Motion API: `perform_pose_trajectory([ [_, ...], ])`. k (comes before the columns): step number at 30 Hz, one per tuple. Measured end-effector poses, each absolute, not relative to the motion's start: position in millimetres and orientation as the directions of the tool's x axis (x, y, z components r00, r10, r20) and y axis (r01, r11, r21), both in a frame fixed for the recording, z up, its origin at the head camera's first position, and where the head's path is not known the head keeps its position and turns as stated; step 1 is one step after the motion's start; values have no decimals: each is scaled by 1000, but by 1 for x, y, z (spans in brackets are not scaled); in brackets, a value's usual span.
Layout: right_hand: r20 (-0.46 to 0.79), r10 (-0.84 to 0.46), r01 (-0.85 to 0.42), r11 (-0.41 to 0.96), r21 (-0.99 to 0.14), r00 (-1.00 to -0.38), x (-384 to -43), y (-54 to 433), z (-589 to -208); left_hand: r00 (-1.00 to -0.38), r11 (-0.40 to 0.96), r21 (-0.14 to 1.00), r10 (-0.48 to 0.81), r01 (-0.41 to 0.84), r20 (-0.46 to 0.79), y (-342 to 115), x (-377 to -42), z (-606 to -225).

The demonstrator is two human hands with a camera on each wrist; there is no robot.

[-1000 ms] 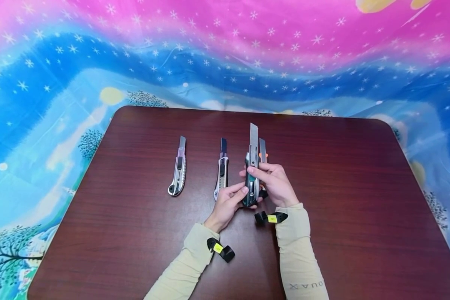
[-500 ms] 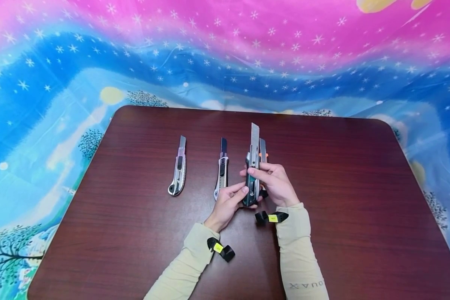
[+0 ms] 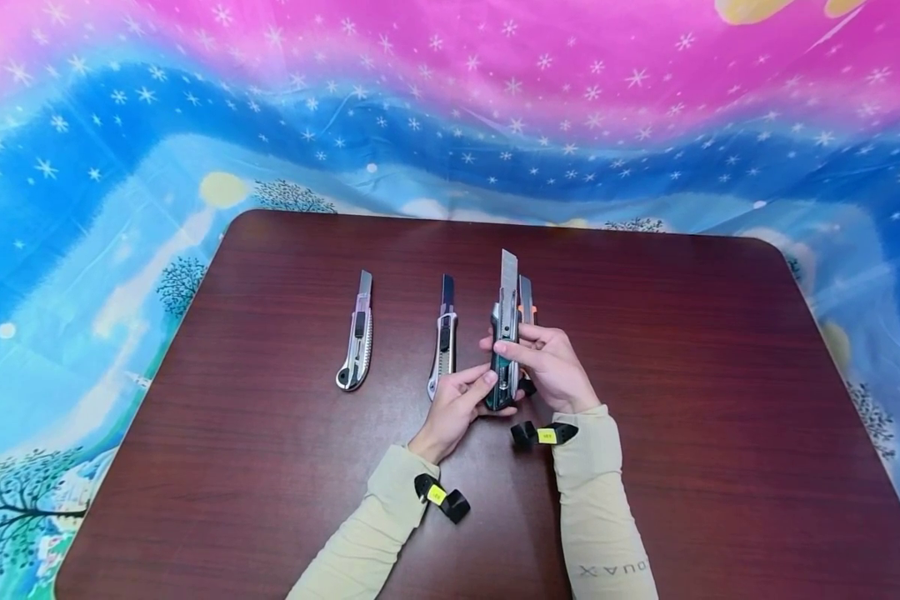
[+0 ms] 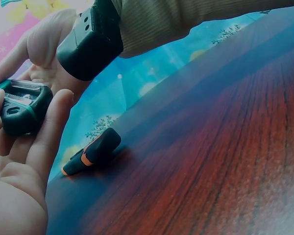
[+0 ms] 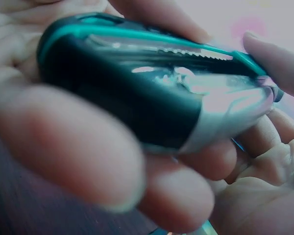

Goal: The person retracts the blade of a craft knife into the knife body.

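Note:
Both hands hold a black-and-green snap-off utility knife (image 3: 506,317) upright above the table, its long silver blade extended and pointing away. My left hand (image 3: 456,408) grips the lower end of the handle, thumb on top and fingers beneath. Higher up, my right hand (image 3: 558,367) pinches the handle, with its thumb lying across the front. The right wrist view shows fingers curled under the handle (image 5: 137,107), blurred up close. In the left wrist view the handle's butt end (image 4: 24,107) faces the camera between the two hands.
An orange-and-black utility knife (image 3: 526,292) lies behind the held one, partly hidden. Two silver utility knives, a middle one (image 3: 446,333) and a left one (image 3: 356,333), lie on the brown table (image 3: 232,433). A printed cloth (image 3: 450,100) hangs behind.
The right thumb has slid slightly down the handle, and the blade tip now sits a little lower. The left hand and the other knives stay put.

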State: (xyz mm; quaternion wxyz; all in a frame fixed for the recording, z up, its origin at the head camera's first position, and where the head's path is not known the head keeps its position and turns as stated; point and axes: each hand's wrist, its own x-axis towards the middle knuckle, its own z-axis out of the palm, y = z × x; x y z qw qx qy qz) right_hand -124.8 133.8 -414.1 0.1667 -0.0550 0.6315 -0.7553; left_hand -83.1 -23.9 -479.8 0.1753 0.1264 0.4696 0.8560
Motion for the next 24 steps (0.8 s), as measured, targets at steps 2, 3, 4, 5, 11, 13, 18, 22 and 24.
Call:
perform_pose_trajectory([
  [2, -120, -329, 178, -152, -972, -936, -125, 134, -414, -908, -499, 846, 417, -187, 45, -24, -83, -480],
  [3, -118, -333, 178, -155, -972, -936, -125, 134, -414, -908, -500, 845, 416, -190, 42, -24, -83, -480],
  [4, -118, -333, 179, -159, -971, -935, -125, 134, -414, -909, -500, 845, 415, -191, 39, -24, -83, -480],
  [5, -119, -333, 181, -162, -970, -936, -124, 134, -414, -910, -500, 844, 414, -193, 37, -24, -83, -479],
  [11, -130, -333, 193, -163, -968, -934, -124, 134, -413, -913, -494, 848, 408, -193, 30, -25, -83, -478],
  [13, -135, -337, 196, -154, -969, -932, -124, 134, -414, -915, -490, 851, 402, -187, 30, -25, -83, -477],
  [18, -151, -342, 207, -132, -969, -927, -123, 134, -413, -918, -488, 853, 395, -185, 27, -25, -83, -476],
  [22, -183, -328, 227, -103, -968, -927, -124, 134, -413, -916, -494, 847, 401, -197, 22, -24, -83, -477],
  [24, -201, -319, 240, -86, -967, -926, -125, 134, -414, -916, -492, 848, 400, -198, 19, -23, -83, -477],
])
